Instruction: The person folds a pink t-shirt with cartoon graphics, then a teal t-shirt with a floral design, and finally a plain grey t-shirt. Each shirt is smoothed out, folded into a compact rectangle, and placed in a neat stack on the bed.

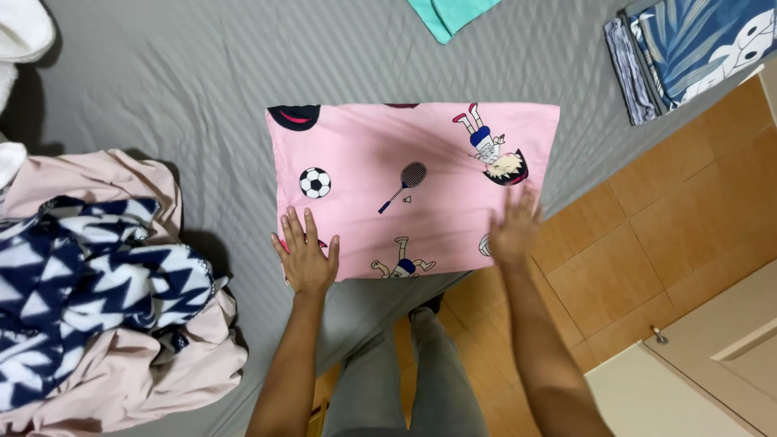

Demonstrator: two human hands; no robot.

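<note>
Pink cloth (405, 182) flat on bed (202, 73), long axis left-right, at near edge. Left hand (307, 255) and right hand (511, 231) pressed flat, fingers spread, grasping nothing.

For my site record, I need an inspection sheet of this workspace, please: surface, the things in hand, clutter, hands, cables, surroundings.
Surface: bed with grey striped sheet, slightly wrinkled.
Things in hand: pink printed cloth, folded to a rectangle, lying flat at the bed's edge.
Clutter: heap of pale pink and navy-white laundry on the left; teal cloth at the top edge; folded blue patterned stack at the top right.
Hands: left hand flat on the cloth's near left corner; right hand flat on its near right part; both open.
Cables: nothing seen.
Surroundings: orange tiled floor; cream cabinet door.
</note>
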